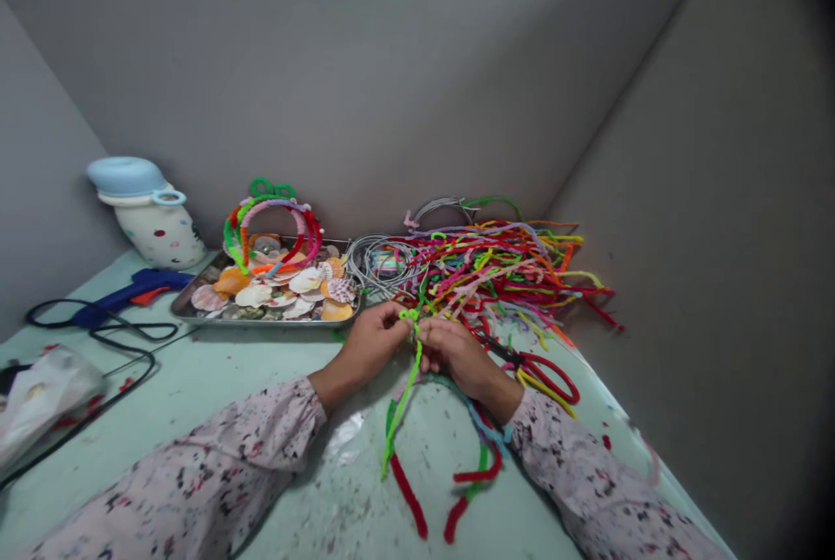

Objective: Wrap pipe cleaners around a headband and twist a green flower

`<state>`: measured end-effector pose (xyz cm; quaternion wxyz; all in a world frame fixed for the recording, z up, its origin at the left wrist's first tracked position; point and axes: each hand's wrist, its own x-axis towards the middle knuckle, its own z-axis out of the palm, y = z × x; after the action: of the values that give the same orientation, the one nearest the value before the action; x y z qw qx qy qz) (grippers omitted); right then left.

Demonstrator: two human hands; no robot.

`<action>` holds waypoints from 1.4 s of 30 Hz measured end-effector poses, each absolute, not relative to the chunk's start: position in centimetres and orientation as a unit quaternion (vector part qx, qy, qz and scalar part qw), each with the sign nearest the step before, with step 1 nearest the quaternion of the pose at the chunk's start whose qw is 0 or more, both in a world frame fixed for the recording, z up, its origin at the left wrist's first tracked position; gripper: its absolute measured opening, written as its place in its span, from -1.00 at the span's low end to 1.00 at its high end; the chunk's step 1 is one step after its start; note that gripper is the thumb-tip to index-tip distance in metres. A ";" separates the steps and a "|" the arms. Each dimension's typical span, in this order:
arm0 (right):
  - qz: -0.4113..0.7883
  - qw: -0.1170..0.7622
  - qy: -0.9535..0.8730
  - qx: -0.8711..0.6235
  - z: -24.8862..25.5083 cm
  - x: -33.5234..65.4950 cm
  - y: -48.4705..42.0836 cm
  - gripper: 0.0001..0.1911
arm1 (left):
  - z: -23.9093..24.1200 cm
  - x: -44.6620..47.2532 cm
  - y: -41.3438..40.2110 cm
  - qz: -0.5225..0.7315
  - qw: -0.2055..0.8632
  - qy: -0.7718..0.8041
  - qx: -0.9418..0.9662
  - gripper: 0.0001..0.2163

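Left hand (370, 343), right hand (460, 356), green pipe cleaner (405, 386) apparently pinched between them

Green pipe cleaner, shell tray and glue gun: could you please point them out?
green pipe cleaner (403, 390), head view, its straight middle stretch
shell tray (261, 321), head view, near rim
glue gun (150, 280), head view, blue body

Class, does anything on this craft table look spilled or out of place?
Yes: the pipe cleaner pile sprawls tangled beyond the green pipe cleaner, and scraps and stains fleck the table. Shells lie inside their tray.
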<state>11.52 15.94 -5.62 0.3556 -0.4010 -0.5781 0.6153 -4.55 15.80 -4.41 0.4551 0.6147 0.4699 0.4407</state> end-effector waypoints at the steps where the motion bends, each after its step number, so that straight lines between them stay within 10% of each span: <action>1: 0.610 0.363 -0.580 -0.400 -5.6 11.5 15.9 -0.86 | -4.5 -4.6 15.9 0.444 0.465 0.470 0.604 -0.82; 12: 0.217 0.441 -0.781 -0.385 -5.0 11.3 14.7 -0.82 | -5.2 -5.1 16.2 0.463 0.568 0.430 0.528 -0.82; 42: 0.174 0.380 -0.840 -0.345 -5.0 12.2 15.3 -0.93 | -5.1 -4.7 16.4 0.456 0.511 0.440 0.581 -0.84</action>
<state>12.21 15.30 -5.03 0.3803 -0.3451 -0.8401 0.1744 -4.67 16.38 -5.07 0.5113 0.5805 0.4401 0.4559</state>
